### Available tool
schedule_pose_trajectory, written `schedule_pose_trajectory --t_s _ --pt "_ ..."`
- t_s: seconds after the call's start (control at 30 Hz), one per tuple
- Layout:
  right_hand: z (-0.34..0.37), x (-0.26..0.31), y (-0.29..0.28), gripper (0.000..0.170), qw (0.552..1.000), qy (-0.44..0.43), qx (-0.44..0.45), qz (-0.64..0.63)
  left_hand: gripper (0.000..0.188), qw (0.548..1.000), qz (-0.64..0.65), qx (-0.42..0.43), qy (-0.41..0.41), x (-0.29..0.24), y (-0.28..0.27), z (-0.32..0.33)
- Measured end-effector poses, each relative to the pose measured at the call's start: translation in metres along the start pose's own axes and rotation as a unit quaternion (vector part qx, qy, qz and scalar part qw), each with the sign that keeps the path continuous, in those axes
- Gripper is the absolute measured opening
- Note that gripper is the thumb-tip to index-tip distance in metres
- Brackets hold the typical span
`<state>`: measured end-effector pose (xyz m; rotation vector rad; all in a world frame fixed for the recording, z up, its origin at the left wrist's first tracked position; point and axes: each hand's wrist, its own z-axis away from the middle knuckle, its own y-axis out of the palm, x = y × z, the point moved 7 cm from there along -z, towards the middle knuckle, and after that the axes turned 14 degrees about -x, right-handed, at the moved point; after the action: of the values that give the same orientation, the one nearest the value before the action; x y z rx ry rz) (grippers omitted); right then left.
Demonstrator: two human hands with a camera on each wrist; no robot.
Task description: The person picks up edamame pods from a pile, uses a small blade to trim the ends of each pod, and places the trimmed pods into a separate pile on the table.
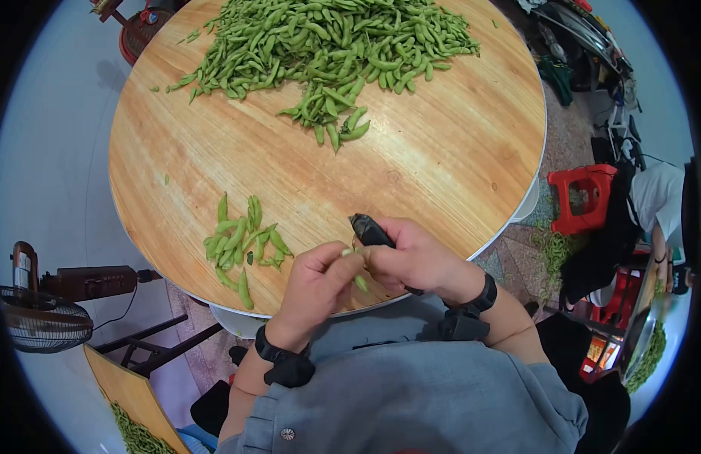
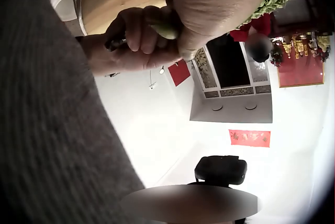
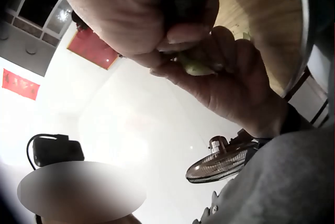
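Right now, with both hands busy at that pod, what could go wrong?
The right hand grips a black tool close to the left hand, so a slip might hurt it, though I can't tell how sharp the tool is. The green pod between the hands is near the edge of the table and could drop. A small group of pods lies beside the left hand; a stray sweep might scatter it.

The head camera looks steeply down from above the person (image 1: 411,401), wide over the round table (image 1: 441,174), the left hand (image 1: 316,286) and the right hand (image 1: 415,259). Both wrist cameras sit close beneath the hands and look upward, sharing the red banner (image 2: 249,138); the head and right wrist views share the fan (image 1: 44,324)
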<state>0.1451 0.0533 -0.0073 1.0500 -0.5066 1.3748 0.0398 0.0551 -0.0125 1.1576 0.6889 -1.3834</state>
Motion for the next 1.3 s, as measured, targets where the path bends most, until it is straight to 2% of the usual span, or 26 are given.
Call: schedule_pose_trajectory --t_s 0.03,0.07,0.1,0.13,0.17,0.23,0.27,0.3,0.33,0.37,0.4,0.43,0.5,0.53,0.6,0.63,0.7,0.87,1.03,1.07,1.1,1.13,1.2,1.27,1.3 --pt "-0.003 -0.001 0.0 0.004 0.999 0.015 0.0 -0.052 0.015 0.99 0.081 -0.028 -0.115 0.01 0.0 0.001" --pt "-0.005 -0.001 -0.001 0.005 0.994 0.029 0.0 -0.104 0.015 0.99 0.081 -0.029 -0.114 0.012 0.0 -0.001" --pt "-0.007 -0.001 -0.002 0.005 0.994 0.029 0.002 -0.103 0.018 0.983 0.141 -0.028 -0.118 0.017 0.001 -0.003" --pt "-0.01 -0.003 -0.007 0.005 0.987 0.056 -0.03 -0.145 0.021 0.971 0.203 -0.028 -0.12 0.018 0.002 -0.004" --pt "-0.012 -0.006 -0.011 0.007 0.977 0.083 -0.061 -0.184 0.021 0.971 0.204 -0.03 -0.118 0.018 0.001 -0.006" --pt "-0.016 -0.007 -0.019 0.008 0.977 0.072 -0.068 -0.189 0.023 0.971 0.197 -0.111 -0.081 0.013 -0.012 -0.012" --pt "-0.017 -0.006 -0.023 0.009 0.976 0.061 -0.077 -0.196 0.023 0.97 0.199 -0.115 -0.078 0.012 -0.013 -0.013" --pt "-0.017 -0.005 -0.028 0.009 0.987 0.026 -0.101 -0.126 0.024 0.973 0.177 -0.136 -0.066 0.009 -0.016 -0.013" --pt "-0.019 -0.011 -0.027 0.009 0.987 0.027 -0.097 -0.123 0.025 0.974 0.153 -0.156 -0.054 0.007 -0.019 -0.013" --pt "-0.022 -0.004 -0.036 0.012 0.979 -0.096 -0.157 0.087 0.025 0.974 0.155 -0.159 -0.052 0.007 -0.019 -0.012" --pt "-0.019 0.007 -0.037 0.016 0.909 -0.215 -0.207 0.29 0.025 0.974 0.136 -0.179 -0.036 0.005 -0.021 -0.012" --pt "-0.019 0.009 -0.035 0.016 0.909 -0.218 -0.206 0.291 0.025 0.973 0.117 -0.198 -0.019 0.003 -0.024 -0.012" --pt "-0.001 0.036 -0.026 0.025 0.8 -0.407 -0.28 0.342 0.025 0.976 0.075 -0.207 0.006 -0.003 -0.024 -0.011" --pt "0.001 0.038 -0.023 0.025 0.8 -0.408 -0.278 0.342 0.024 0.976 0.031 -0.214 0.028 -0.007 -0.025 -0.01" --pt "-0.003 0.031 -0.015 0.02 0.861 -0.334 -0.207 0.323 0.023 0.979 0.035 -0.196 0.039 -0.004 -0.02 -0.009" --pt "-0.002 0.03 -0.013 0.02 0.859 -0.337 -0.206 0.324 0.022 0.983 0.037 -0.175 0.051 -0.004 -0.016 -0.009" --pt "-0.01 0.015 -0.011 0.024 0.944 -0.222 -0.139 0.202 0.021 0.983 0.05 -0.171 0.049 -0.002 -0.014 -0.006" --pt "-0.004 0.008 -0.012 0.023 0.953 -0.211 -0.129 0.175 0.021 0.983 0.083 -0.158 0.038 0.004 -0.008 0.001" --pt "0.003 0.005 -0.016 0.025 0.956 -0.197 -0.129 0.174 0.023 0.977 0.156 -0.139 -0.027 0.011 -0.001 0.007" --pt "0.006 0.012 -0.02 0.021 0.933 -0.234 -0.172 0.212 0.023 0.978 0.156 -0.139 -0.023 0.01 0.0 0.008" --pt "0.009 0.018 -0.024 0.019 0.906 -0.269 -0.214 0.248 0.022 0.969 0.166 -0.182 -0.011 0.01 -0.004 0.009" --pt "0.009 0.018 -0.025 0.019 0.905 -0.272 -0.213 0.249 0.021 0.959 0.175 -0.225 0.0 0.01 -0.009 0.012" --pt "0.024 0.036 -0.019 0.019 0.753 -0.443 -0.287 0.393 0.021 0.971 0.127 -0.203 0.002 0.01 -0.008 0.014" --pt "0.029 0.034 -0.003 0.019 0.742 -0.465 -0.256 0.408 0.021 0.981 0.078 -0.179 0.003 0.015 -0.008 0.013" --pt "0.033 0.032 0.007 0.018 0.732 -0.484 -0.223 0.424 0.022 0.979 -0.018 -0.18 0.096 0.006 -0.008 0.01"
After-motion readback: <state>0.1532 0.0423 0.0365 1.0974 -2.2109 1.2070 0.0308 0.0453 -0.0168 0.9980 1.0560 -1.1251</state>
